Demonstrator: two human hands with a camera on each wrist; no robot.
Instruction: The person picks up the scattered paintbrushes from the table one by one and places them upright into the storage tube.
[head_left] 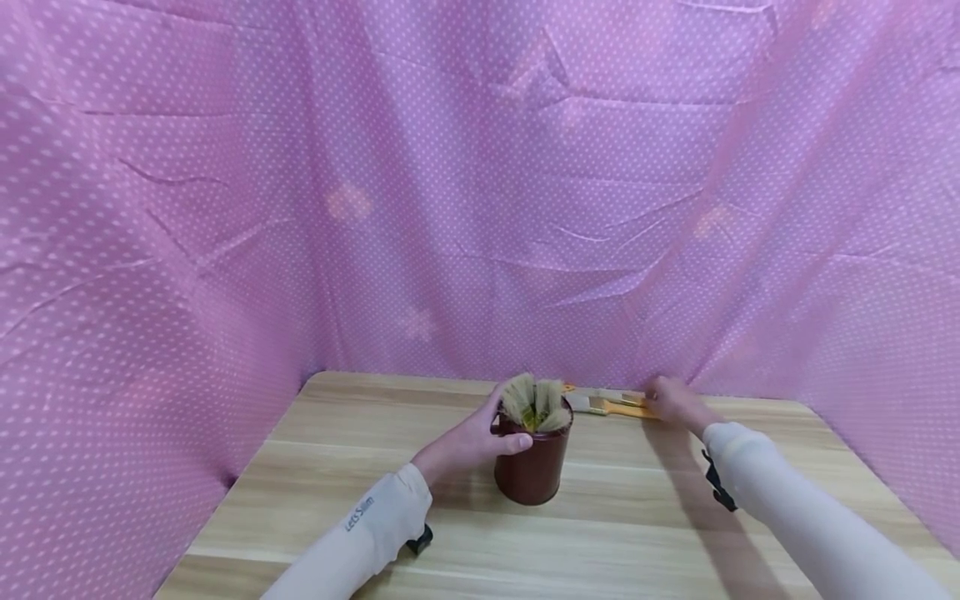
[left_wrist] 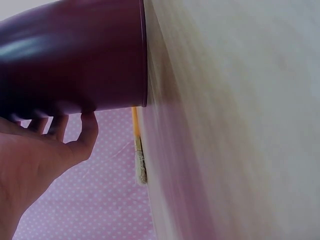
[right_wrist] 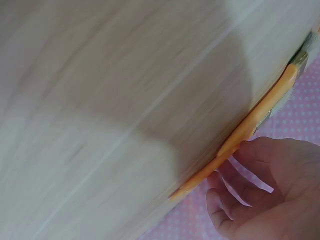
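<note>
In the head view a dark red-brown can stands upright on the table, with several pale paintbrush bristles sticking up from its mouth. My left hand holds the can at its upper left side, thumb across the near face. In the left wrist view the fingers bend against the can's wall. At the back of the table lie several paintbrushes with orange handles. My right hand reaches to the handle ends there. The right wrist view has its thumb and fingertips pinching an orange handle.
A wooden table carries everything. Pink dotted cloth hangs close behind it and along both sides. Another brush shows beyond the can in the left wrist view.
</note>
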